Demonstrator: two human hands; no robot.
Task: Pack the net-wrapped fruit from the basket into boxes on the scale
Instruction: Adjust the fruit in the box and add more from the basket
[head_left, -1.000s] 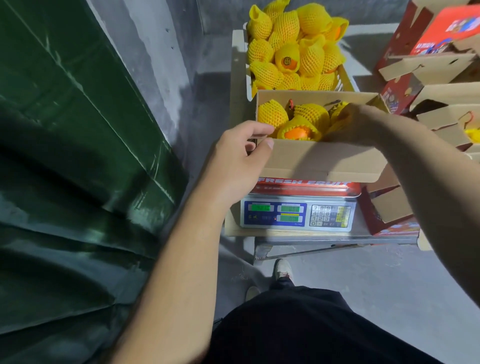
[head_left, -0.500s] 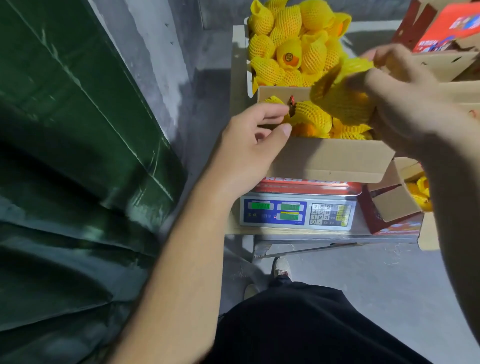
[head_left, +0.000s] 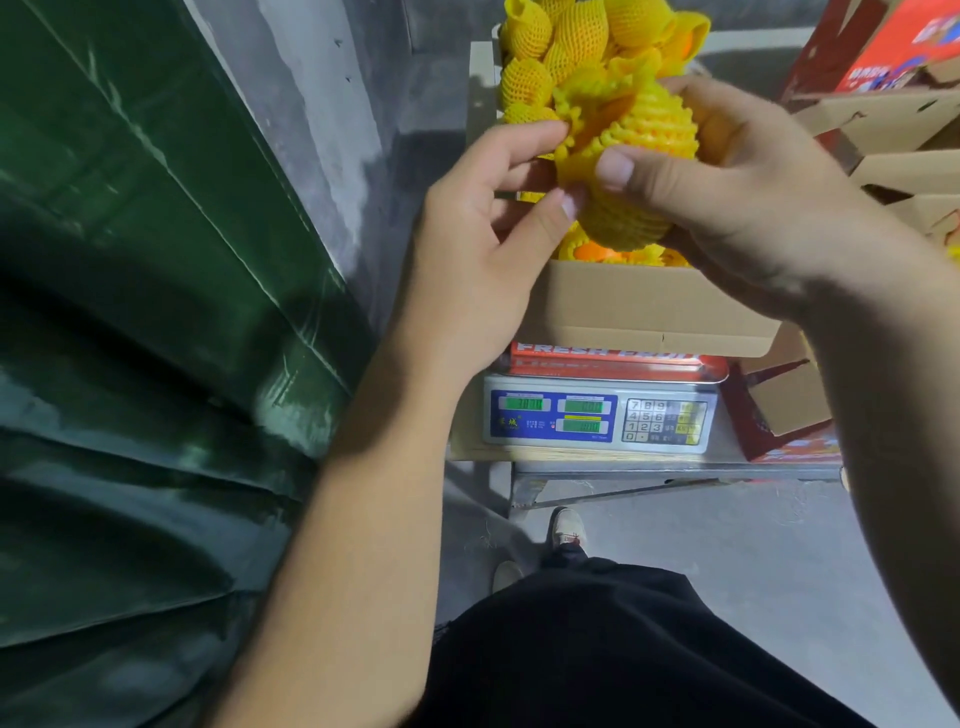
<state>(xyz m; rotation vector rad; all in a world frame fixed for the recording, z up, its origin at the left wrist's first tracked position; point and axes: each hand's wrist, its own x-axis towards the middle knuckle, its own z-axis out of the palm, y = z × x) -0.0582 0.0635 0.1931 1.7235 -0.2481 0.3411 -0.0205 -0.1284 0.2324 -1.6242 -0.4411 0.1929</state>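
A fruit in yellow foam net (head_left: 639, 171) is held above the open cardboard box (head_left: 644, 306), which stands on the digital scale (head_left: 597, 418). My right hand (head_left: 753, 208) wraps the fruit from the right, thumb across its front. My left hand (head_left: 488, 234) pinches the loose net end at the fruit's left side. More net-wrapped fruit lies in the box under my hands. The basket pile of net-wrapped fruit (head_left: 561, 47) stands behind the box, its rim mostly hidden.
A dark green tarpaulin (head_left: 145, 338) fills the left. Red and brown fruit boxes (head_left: 893, 104) stack at the right, another (head_left: 784, 410) beside the scale. The scale sits on a metal stand (head_left: 675, 470) over grey floor; my shoe (head_left: 566, 527) is below.
My right hand lifted a net-wrapped fruit out of the box area and brought it toward me. My left hand let go of the box's near edge and took the fruit's net end.
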